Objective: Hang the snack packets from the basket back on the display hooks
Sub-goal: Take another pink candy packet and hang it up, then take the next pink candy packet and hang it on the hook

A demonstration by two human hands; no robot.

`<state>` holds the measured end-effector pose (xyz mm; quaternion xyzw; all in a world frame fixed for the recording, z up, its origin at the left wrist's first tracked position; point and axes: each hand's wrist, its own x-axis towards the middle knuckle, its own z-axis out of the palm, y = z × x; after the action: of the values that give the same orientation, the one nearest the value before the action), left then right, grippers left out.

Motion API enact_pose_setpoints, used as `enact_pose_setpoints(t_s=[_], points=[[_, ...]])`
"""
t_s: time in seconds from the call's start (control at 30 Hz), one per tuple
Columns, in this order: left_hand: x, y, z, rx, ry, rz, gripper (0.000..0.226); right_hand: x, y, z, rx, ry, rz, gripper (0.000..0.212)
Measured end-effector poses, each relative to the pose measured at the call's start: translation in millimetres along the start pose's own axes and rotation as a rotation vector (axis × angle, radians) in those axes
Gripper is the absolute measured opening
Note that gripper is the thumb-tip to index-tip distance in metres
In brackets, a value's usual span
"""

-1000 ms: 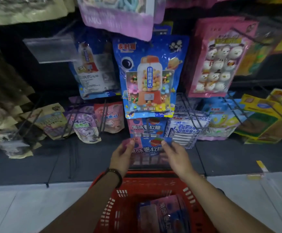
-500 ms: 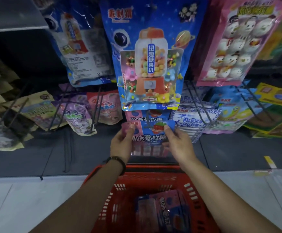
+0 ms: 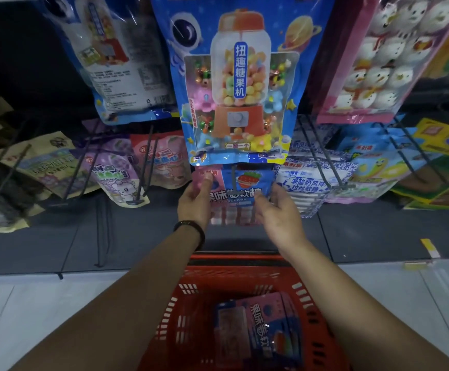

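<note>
A pink-and-blue snack packet (image 3: pixel 235 195) with a strawberry picture is held up at the display, just under a big blue gumball-machine packet (image 3: pixel 238 84). My left hand (image 3: pixel 195 200) pinches its upper left corner and my right hand (image 3: pixel 278 214) grips its right edge. A thin dark display hook (image 3: pixel 233 175) crosses the packet's top. Below, the red basket (image 3: pixel 180 311) holds at least one more packet (image 3: pixel 262 326) of the same kind.
Wire hooks with hanging packets fill the dark shelf: purple and pink ones (image 3: pixel 116 172) at left, white-and-blue ones (image 3: pixel 310 180) at right, a pink snowman packet (image 3: pixel 378 57) above right. Bare hooks (image 3: pixel 102 231) stick out lower left. A pale floor lies below.
The view has closed in on the display. Both hands have raised the packet up to the hook under the gumball packet.
</note>
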<state>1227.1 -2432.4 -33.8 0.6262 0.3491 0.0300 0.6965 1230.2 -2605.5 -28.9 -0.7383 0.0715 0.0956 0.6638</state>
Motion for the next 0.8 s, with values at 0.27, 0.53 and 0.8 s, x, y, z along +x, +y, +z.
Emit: enact_pose_setpoints(t_s=[0.27, 0.53, 0.8], points=[[5.9, 3.5, 1.8, -0.008, 0.005, -0.031, 0.080, -10.1, 15.1, -13.6, -0.206, 0.006, 0.040, 0.018], [-22.9, 0.0, -31.7, 0.287, 0.001, 0.018, 0.057, -43.8, 35.3, -37.5, -0.459, -0.123, 0.101, 0.010], [-118.3, -41.1, -113.2, 1.105, -0.705, 0.264, 0.001, -92.3, 89.6, -32.4, -0.791, -0.355, 0.328, 0.024]])
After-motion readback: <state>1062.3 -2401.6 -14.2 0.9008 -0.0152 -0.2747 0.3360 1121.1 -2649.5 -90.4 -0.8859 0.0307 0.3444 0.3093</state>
